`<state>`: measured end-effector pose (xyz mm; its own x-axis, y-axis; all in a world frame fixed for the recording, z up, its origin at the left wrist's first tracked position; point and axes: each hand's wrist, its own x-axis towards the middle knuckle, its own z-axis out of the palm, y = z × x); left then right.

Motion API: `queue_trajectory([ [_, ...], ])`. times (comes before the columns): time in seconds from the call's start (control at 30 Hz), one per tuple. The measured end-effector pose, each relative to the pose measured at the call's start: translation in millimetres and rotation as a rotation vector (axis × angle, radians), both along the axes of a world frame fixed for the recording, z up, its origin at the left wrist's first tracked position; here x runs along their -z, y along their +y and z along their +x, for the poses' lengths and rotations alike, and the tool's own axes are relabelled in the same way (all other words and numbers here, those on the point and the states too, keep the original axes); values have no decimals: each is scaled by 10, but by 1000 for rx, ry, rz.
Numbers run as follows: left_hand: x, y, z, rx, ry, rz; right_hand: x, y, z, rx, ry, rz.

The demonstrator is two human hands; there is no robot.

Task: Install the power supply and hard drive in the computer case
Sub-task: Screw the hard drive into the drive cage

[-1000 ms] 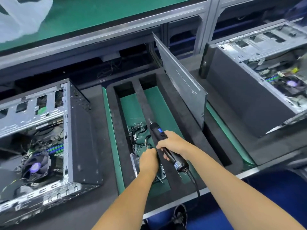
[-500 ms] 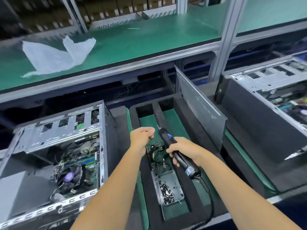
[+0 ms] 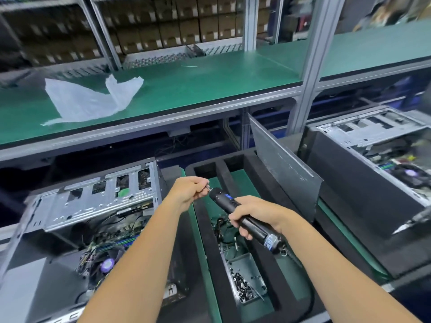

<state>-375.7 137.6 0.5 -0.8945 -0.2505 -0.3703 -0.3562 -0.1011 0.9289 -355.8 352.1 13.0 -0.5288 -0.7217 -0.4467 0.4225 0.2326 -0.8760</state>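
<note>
Right hand grasping electric screwdriver; left hand pinching small screw at screwdriver tip, above foam tray beside open computer case.

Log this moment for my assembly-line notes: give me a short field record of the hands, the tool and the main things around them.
left hand: pinches a small screw at the driver's tip
right hand: grips the electric screwdriver, tip pointing up-left
screw tray: metal, in the foam holder below the hands, dark screws inside
open computer case: on the left, lying on its side, fan and board visible
second case: on the right, blurred
side panel: leaning upright between the foam holder and the second case
</note>
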Motion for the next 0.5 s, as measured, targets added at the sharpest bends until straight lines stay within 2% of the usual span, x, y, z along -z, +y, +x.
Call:
queue_trajectory([
  [0.27,69,-199,-21,-10,-4,-39,-1,-125,19,-3,23,19],
  [0.4,52,-304,-13,52,-9,29,-3,-124,-10,-30,-1,19],
  [0.5,19,-370,-10,161,-58,-95,12,-133,-19,-66,-2,36],
])
